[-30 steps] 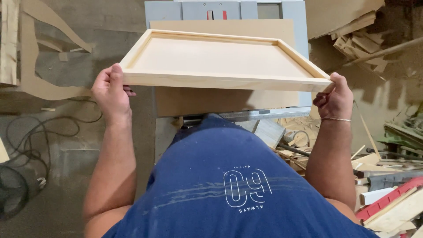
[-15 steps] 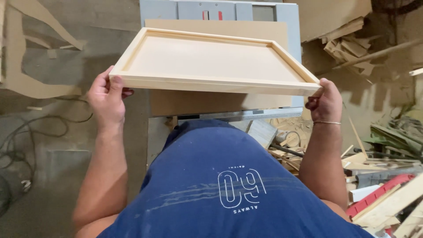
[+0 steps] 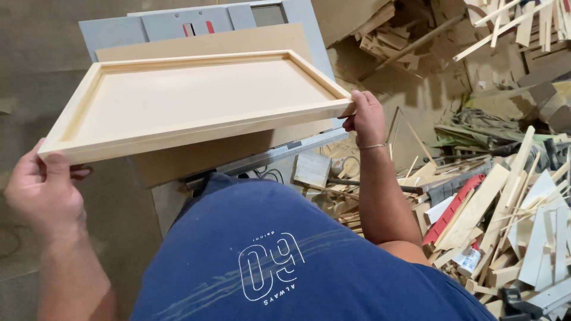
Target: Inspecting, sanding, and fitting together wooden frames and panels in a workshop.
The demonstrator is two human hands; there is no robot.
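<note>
Nearest the camera: the person's torso in a blue shirt [image 3: 279,261] with pale printed lettering fills the 6 o'clock part of the view, both forearms reaching out from it.

Left hand [image 3: 44,190], at 8 o'clock: clamped on the near left corner of a shallow wooden tray [image 3: 196,101], thumb on top of the rim, fingers curled beneath. Grip looks firm rather than fingertip-light, likely because this corner carries much of the weight.

Right hand [image 3: 366,116], at 2 o'clock from the torso: closed on the opposite near corner, fingers wrapped round the rim end; a thin bracelet [image 3: 373,145] sits on the wrist. The two hands take opposite ends of the same long edge, which keeps the wide panel from twisting.

The tray is held in the air, open side up, roughly level with its left end a little nearer the camera. Pale raised frame on all four sides, flat light panel inside. It touches nothing but the hands.

Beneath and beyond it, at 12 o'clock: a brown board [image 3: 214,44] lying flat on a grey table saw [image 3: 119,32], with a red insert near the table's far edge. A metal rail [image 3: 279,156] runs along the table's near side, just below the tray.

Farther out, from 1 to 4 o'clock: a heap of wood offcuts [image 3: 505,196], strips, slats and board scraps, with a red strip [image 3: 455,205] among them. Dusty floor [image 3: 35,71] at 9 to 11 o'clock.
</note>
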